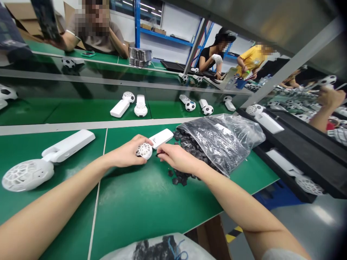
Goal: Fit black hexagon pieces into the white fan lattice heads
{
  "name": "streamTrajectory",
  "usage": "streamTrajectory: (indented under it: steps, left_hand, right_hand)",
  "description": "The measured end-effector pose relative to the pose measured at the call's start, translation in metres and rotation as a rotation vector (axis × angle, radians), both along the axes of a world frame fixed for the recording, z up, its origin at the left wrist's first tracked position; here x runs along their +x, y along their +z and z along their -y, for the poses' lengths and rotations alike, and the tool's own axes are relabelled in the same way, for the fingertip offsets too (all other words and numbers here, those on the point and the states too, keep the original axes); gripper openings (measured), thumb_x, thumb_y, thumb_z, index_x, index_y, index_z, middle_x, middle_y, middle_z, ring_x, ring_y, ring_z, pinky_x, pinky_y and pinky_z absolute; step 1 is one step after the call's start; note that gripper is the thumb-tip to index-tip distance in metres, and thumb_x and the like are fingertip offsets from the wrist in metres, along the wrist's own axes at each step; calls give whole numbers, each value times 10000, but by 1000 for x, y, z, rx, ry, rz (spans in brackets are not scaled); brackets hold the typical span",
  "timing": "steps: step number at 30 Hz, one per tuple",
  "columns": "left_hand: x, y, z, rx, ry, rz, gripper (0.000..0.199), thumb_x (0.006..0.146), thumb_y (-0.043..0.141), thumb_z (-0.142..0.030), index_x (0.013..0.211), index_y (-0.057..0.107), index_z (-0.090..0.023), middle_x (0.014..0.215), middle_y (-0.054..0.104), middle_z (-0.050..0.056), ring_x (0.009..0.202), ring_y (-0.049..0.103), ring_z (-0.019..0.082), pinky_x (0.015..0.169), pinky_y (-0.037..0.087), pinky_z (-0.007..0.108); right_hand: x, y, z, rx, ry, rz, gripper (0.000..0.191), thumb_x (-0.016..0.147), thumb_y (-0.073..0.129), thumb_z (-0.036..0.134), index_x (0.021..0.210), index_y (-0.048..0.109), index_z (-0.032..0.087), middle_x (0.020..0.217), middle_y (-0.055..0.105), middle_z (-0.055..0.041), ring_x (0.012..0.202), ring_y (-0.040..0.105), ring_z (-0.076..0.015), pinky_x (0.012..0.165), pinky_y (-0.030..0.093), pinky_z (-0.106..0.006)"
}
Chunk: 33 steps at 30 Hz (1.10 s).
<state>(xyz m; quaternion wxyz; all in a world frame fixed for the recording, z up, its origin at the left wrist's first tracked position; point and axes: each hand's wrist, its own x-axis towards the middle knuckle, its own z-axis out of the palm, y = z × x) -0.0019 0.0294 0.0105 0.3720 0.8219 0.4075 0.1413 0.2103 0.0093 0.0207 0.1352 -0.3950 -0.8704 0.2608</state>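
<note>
One large white device (67, 146) is lying on the green tabletop (130, 202) at far left, its lattice head (23, 176) facing the left edge and its body slanting away to the right. Beyond the table, a seated person (99, 39) is raising one hand to the face. Two smaller-looking devices, a left one (119, 108) and a right one (140, 106), are resting side by side on the green strip behind the tabletop.

In front of them, the left hand (128, 151) is curling partly closed around a white lattice ball (144, 151), thumb on the near side and fingers on the far side. Dark patches are showing at the ball's left side, and its white handle (162, 138) is extending away to the right. Just right of the ball, the right hand (176, 157) is closing in a pinch, its fingertips gripping a small black piece (157, 155).

Behind and under the right hand, many loose black pieces (180, 178) are spilling from the open mouth of a clear plastic bag (233, 139), which is lying on its side. Farther right, a black tray (306, 144) is holding white devices, one upper (269, 122) and one lower (286, 163). Another person's raised hand (329, 97) is showing at far right.
</note>
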Motion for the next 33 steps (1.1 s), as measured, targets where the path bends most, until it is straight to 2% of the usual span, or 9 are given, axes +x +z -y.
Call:
streamTrajectory:
  steps: [3, 6, 10, 12, 15, 17, 20, 23, 33]
  left_hand:
    - [0, -1, 0, 0, -2, 2, 476, 656, 569, -252, 1117, 450, -238, 1142, 395, 50, 1088, 457, 238, 969, 354, 390]
    - [0, 0, 0, -3, 1, 1, 473, 656, 570, -245, 1115, 453, -246, 1146, 394, 49, 1088, 457, 233, 964, 362, 386]
    - [0, -1, 1, 1, 2, 16, 472, 651, 569, -237, 1109, 457, -262, 1146, 403, 45, 1086, 460, 229, 943, 384, 380]
    - [1, -2, 2, 10, 20, 19, 468, 650, 574, -239, 1104, 463, -262, 1141, 409, 44, 1083, 461, 228, 935, 389, 376]
    - [4, -5, 3, 43, 67, 14, 459, 645, 617, -289, 1082, 483, -249, 1117, 428, 44, 1069, 463, 233, 933, 380, 380]
    - [7, -6, 4, 65, 101, 11, 459, 641, 648, -355, 1060, 500, -240, 1087, 448, 43, 1048, 469, 240, 920, 380, 385]
    - [10, -8, 6, 94, 139, 14, 437, 653, 648, -418, 1029, 517, -236, 1047, 471, 39, 1009, 484, 240, 886, 391, 383]
    - [13, -10, 8, 130, 164, 17, 390, 679, 621, -407, 1012, 519, -232, 1011, 487, 38, 984, 493, 240, 862, 399, 382]
    - [14, -13, 11, 206, 191, 40, 316, 730, 562, -361, 1013, 524, -226, 994, 520, 38, 978, 504, 238, 854, 403, 374]
  right_hand:
    - [0, 1, -1, -45, 31, -31, 197, 855, 436, 114, 1001, 555, 173, 888, 626, -38, 707, 564, -115, 675, 418, -239]
    - [1, 4, 0, -64, 2, -12, 167, 834, 456, 93, 926, 578, 160, 802, 633, -24, 691, 565, -115, 657, 416, -227]
    - [2, 4, -1, 46, -32, -55, 57, 808, 540, 141, 803, 592, 164, 794, 605, -23, 741, 546, -127, 703, 416, -241]
    - [1, 2, -2, 65, -61, -113, 36, 791, 573, 156, 767, 598, 165, 786, 588, -17, 717, 535, -116, 709, 417, -239]
    - [-1, -4, -5, -56, -102, -224, 29, 792, 567, 154, 786, 594, 163, 724, 593, 10, 645, 533, -95, 653, 421, -214]
    - [-4, -9, -8, -109, -89, -275, 33, 790, 564, 146, 779, 592, 160, 712, 604, 17, 661, 543, -97, 655, 421, -211]
    - [-8, -15, -12, -100, -39, -313, 50, 777, 581, 132, 748, 608, 161, 735, 619, 15, 708, 557, -103, 698, 423, -218]
    - [-12, -20, -16, -96, -23, -355, 36, 764, 606, 143, 741, 621, 166, 754, 634, 10, 741, 573, -111, 732, 430, -227]
    - [-12, -28, -16, -109, -113, -426, 34, 776, 589, 175, 768, 621, 166, 758, 631, 9, 714, 566, -104, 685, 433, -215]
